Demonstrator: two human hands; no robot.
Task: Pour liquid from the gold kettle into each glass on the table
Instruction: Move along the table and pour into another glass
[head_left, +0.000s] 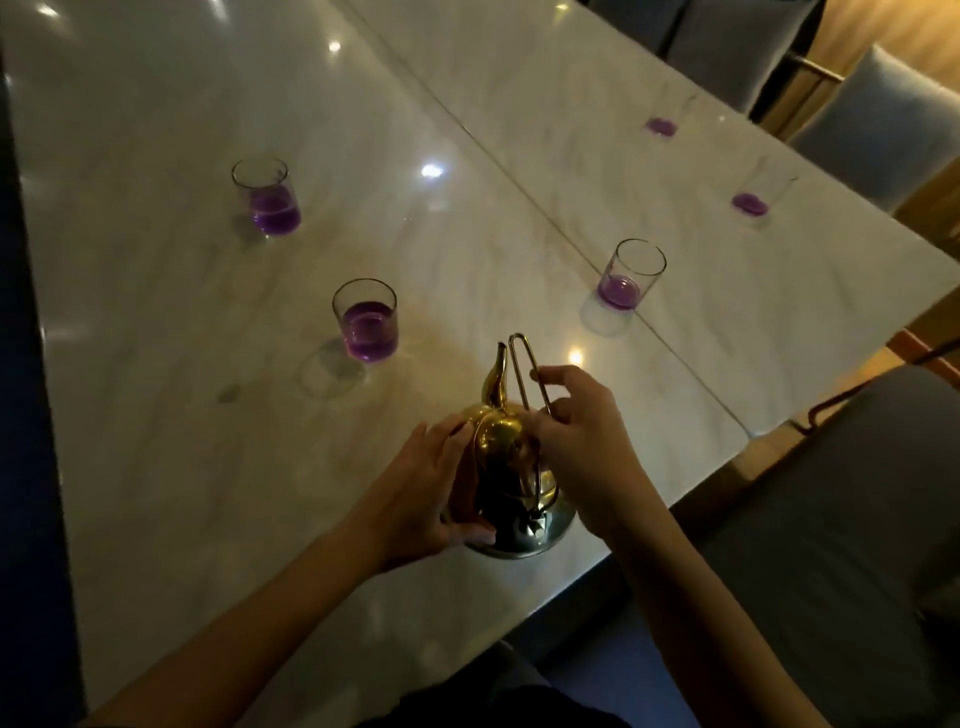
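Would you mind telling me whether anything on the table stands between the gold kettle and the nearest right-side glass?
Nothing visible does: only bare marble table lies between the gold kettle and that glass.

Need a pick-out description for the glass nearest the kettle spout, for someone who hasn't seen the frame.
Start at the gold kettle held by both hands at the near edge of the marble table. Its spout points up toward a clear glass just beyond and left. Of the two left-side glasses it is the nearer one, and the fullest with purple liquid.

Both hands on gold kettle (511, 467); five glasses purple
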